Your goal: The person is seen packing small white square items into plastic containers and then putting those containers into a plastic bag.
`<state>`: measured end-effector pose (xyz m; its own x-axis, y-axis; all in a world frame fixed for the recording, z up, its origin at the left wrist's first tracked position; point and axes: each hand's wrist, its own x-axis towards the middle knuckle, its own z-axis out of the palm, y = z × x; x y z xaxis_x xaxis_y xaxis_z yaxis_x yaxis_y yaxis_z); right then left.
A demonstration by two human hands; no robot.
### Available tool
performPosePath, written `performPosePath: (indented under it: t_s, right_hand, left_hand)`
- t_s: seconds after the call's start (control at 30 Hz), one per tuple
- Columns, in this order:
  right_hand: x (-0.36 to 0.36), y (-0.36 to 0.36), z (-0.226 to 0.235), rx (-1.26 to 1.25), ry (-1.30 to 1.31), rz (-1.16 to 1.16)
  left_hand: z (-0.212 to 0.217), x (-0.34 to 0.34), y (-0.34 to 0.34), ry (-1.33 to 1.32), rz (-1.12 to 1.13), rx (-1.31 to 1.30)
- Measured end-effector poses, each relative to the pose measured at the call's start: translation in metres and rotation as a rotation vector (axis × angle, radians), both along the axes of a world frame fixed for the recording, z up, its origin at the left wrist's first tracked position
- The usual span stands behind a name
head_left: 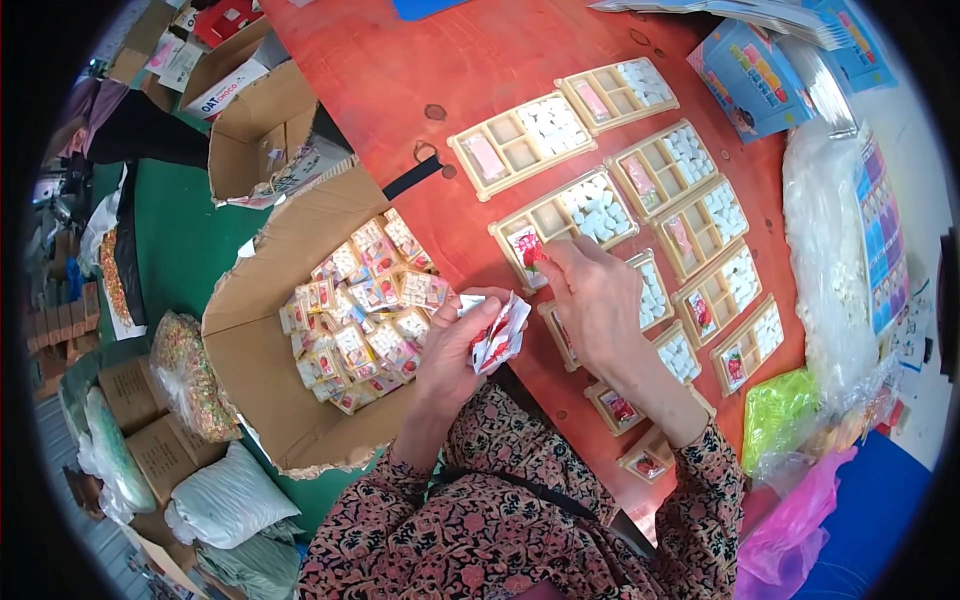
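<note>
My left hand (455, 345) is closed around a bunch of small white-and-red sachets (501, 338), just off the table's near edge. My right hand (595, 285) reaches over the table, its fingers pinched on a red-and-white sachet (524, 246). That sachet lies in the end compartment of a beige plastic tray (545, 218), which also holds white pillow-shaped pieces (598, 210). Several similar trays stand in slanting rows around it. Some carry a pink packet (485, 157), others a red sachet (700, 313). My right hand and forearm partly cover the nearer trays.
An open cardboard box (270, 400) full of small packed trays (365, 330) stands left of the red table (380, 60). Blue printed boxes (752, 82), clear plastic bags (825, 230) and a lime-green packet (778, 415) line the right side. Another person (150, 125) stands at the far left.
</note>
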<state>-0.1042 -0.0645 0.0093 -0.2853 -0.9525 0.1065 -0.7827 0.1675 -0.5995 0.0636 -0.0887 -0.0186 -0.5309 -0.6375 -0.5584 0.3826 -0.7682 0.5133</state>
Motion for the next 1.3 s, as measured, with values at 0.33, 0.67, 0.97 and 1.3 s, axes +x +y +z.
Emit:
performPosePath:
  t_s: [0.33,0.67,0.97,1.3]
  right_hand:
    - [-0.009,0.006,0.003,-0.067,-0.313,0.16]
    - [-0.015,0.016,0.017,0.042,-0.639,0.279]
    - [-0.02,0.036,0.031,-0.098,-0.587,0.461]
    - [-0.022,0.055,0.044,-0.02,-0.77,0.233]
  left_hand:
    - [-0.003,-0.005,0.008,-0.043,0.035,-0.037]
    - [0.005,-0.012,0.013,-0.052,0.006,-0.075]
    - [-0.002,-0.019,0.042,0.028,-0.041,0.035]
    - [-0.01,-0.01,0.056,0.244,-0.139,0.003]
